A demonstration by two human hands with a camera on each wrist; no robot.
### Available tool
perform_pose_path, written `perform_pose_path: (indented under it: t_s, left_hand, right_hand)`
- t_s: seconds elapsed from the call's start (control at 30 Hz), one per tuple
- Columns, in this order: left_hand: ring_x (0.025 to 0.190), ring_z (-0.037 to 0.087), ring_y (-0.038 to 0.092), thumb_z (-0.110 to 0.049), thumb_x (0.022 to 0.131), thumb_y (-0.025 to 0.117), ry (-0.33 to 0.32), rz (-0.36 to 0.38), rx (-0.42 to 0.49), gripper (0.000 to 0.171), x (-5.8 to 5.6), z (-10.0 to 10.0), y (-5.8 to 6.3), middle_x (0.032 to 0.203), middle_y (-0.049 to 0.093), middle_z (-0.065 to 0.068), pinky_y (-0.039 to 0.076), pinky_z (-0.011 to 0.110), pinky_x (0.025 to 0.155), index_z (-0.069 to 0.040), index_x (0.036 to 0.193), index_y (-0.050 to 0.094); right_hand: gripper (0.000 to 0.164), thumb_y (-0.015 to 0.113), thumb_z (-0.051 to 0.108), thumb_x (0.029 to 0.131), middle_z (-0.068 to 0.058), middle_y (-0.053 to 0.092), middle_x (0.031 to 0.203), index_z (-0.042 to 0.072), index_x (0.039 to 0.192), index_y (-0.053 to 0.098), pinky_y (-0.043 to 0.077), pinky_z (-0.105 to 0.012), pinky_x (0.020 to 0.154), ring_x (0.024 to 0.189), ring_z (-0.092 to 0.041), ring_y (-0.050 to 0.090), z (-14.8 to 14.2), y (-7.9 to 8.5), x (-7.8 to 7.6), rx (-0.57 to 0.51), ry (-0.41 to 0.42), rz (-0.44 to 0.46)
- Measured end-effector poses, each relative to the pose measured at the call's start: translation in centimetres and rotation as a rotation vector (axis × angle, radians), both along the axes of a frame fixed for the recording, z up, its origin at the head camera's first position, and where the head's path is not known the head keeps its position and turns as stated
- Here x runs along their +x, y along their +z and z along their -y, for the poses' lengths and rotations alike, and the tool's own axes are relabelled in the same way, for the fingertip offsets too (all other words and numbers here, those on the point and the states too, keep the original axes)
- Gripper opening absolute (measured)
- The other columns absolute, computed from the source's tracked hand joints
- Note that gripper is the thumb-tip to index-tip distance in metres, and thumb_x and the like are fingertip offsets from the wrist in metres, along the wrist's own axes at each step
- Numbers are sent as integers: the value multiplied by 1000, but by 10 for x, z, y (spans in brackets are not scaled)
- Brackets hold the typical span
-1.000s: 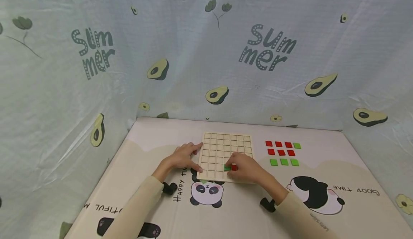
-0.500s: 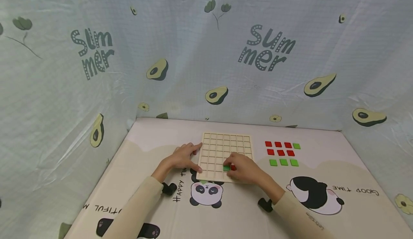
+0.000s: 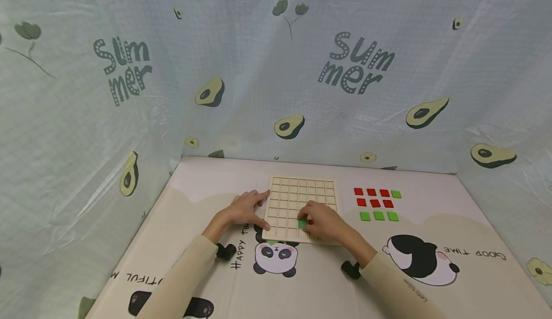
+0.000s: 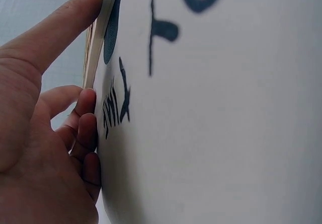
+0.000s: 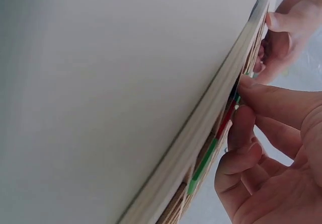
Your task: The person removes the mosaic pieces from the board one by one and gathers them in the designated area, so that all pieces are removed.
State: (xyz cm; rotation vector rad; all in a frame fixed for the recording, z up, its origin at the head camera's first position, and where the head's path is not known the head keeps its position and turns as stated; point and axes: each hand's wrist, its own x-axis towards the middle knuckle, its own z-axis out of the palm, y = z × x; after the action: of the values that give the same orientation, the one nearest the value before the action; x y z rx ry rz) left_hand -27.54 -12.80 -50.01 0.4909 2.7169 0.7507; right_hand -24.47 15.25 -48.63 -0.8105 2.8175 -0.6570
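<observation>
A pale wooden grid board [image 3: 284,197] lies flat on the table. My left hand [image 3: 247,209] rests at its left side, thumb and forefinger spread straight against the edge; the other fingers [image 4: 86,128] curl loosely below the forefinger in the left wrist view. Over the near part of the board, my right hand [image 3: 325,222] pinches a green square tile [image 3: 302,223] between thumb and forefinger, at a grid cell. Just right of it a red tile [image 3: 310,222] shows partly under the fingers. The right wrist view shows another green tile [image 5: 203,164] in the board, beyond the red one.
Right of the board lie loose tiles in rows: several red tiles [image 3: 371,192], a lone green tile [image 3: 396,194] at the back, and several green tiles [image 3: 378,216] in front. A printed cloth covers the table [image 3: 327,285]. Curtain walls [image 3: 241,46] stand behind and beside it.
My right hand and forearm have shifted very slightly left, with the fingers staying at the green tile and covering more of the red one. My left hand keeps its place.
</observation>
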Motion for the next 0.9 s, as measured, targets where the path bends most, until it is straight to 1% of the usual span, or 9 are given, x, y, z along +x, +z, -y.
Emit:
perform_pose_path:
  t_s: [0.2, 0.4, 0.67, 0.9]
  left_hand:
    - [94, 16, 39, -49, 68, 94, 7, 9, 6, 114, 0, 0, 0, 105, 47, -3, 27, 34, 81, -21, 162, 37]
    - [94, 15, 39, -49, 67, 94, 13, 11, 8, 114, 1, -1, 1, 105, 48, -3, 26, 34, 81, -21, 162, 37]
    - [94, 15, 39, -47, 68, 95, 20, 9, 14, 113, 2, -2, 2, 105, 48, -2, 26, 34, 81, -20, 162, 38]
    - [95, 15, 39, -49, 68, 94, 14, 10, 8, 113, 2, -1, 1, 106, 48, -3, 27, 34, 81, -22, 162, 37]
  right_hand:
    - [16, 81, 11, 87, 5, 63, 95, 14, 101, 72, 48, -32, 77, 83, -11, 53, 3, 1, -3, -3, -4, 28]
    - [18, 80, 10, 88, 6, 60, 89, 17, 97, 66, 47, -31, 75, 82, -12, 54, 4, 3, -2, -31, -12, 48]
    - [15, 76, 8, 90, 9, 66, 88, 21, 94, 68, 47, -30, 73, 79, -10, 56, 2, 5, -3, -44, 2, 24]
    - [15, 75, 9, 92, 5, 71, 91, 22, 95, 68, 49, -31, 73, 79, -11, 59, 0, 6, -3, -67, 4, 67]
